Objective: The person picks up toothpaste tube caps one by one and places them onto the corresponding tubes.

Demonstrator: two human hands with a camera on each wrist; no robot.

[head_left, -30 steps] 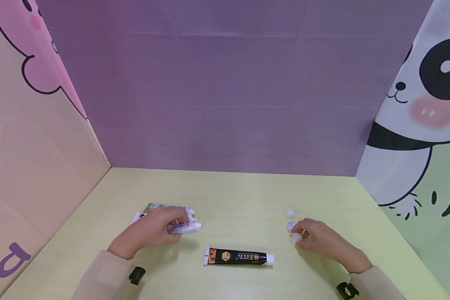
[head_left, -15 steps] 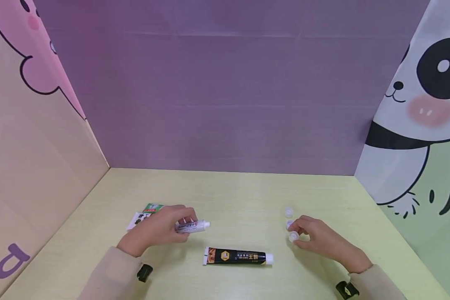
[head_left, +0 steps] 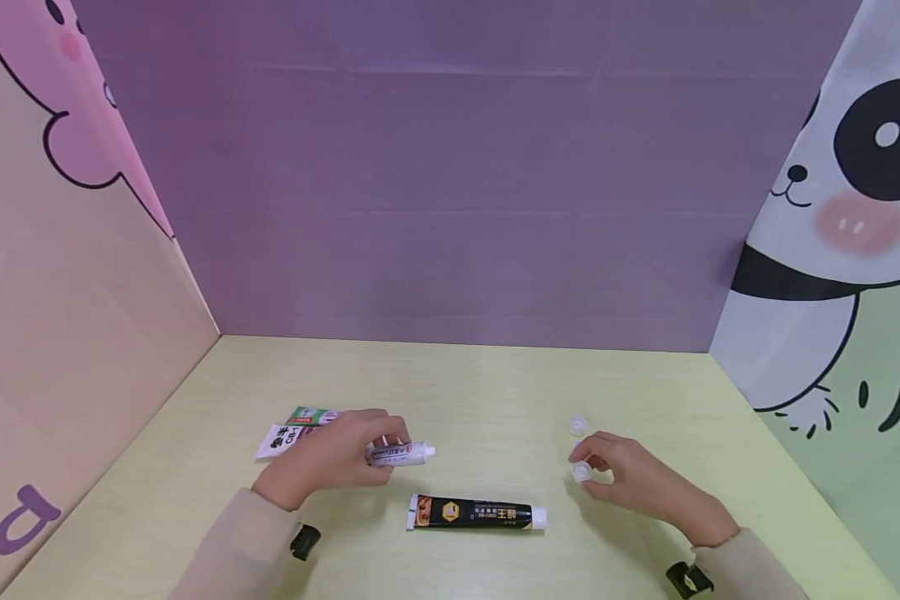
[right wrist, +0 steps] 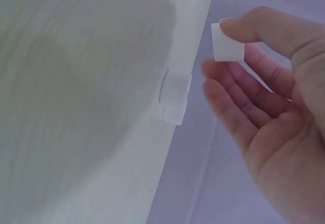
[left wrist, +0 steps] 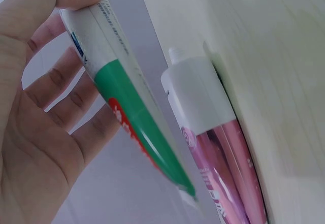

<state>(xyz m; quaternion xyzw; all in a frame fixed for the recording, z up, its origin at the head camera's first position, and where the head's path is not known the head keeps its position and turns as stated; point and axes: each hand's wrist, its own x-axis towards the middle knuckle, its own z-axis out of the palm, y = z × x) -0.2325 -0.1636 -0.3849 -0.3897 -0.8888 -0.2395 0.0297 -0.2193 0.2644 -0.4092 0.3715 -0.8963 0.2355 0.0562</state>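
My left hand [head_left: 337,458] pinches a white and green toothpaste tube [left wrist: 122,66] between thumb and fingers, above the table. The tube's bare nozzle [head_left: 431,452] points right; it has no cap on. In my right hand [head_left: 641,479] a small white cap [right wrist: 227,45] is held between thumb and fingertips, off the table. Just beyond that hand lie loose white caps [head_left: 577,425], one partly hidden by the fingers. Behind the left hand is an uncapped pink and white toothpaste tube [left wrist: 200,92], next to a green one [head_left: 311,414] that the hand partly covers.
A black toothpaste tube [head_left: 472,512] with its white cap on lies on the pale table [head_left: 465,383] between the hands, nearer the front. A purple backdrop [head_left: 450,192] closes off the far edge, and printed panels stand at both sides.
My left hand has lifted the white and green tube off beside the others and carried it right. The right hand has raised the cap slightly and shifted a little left.
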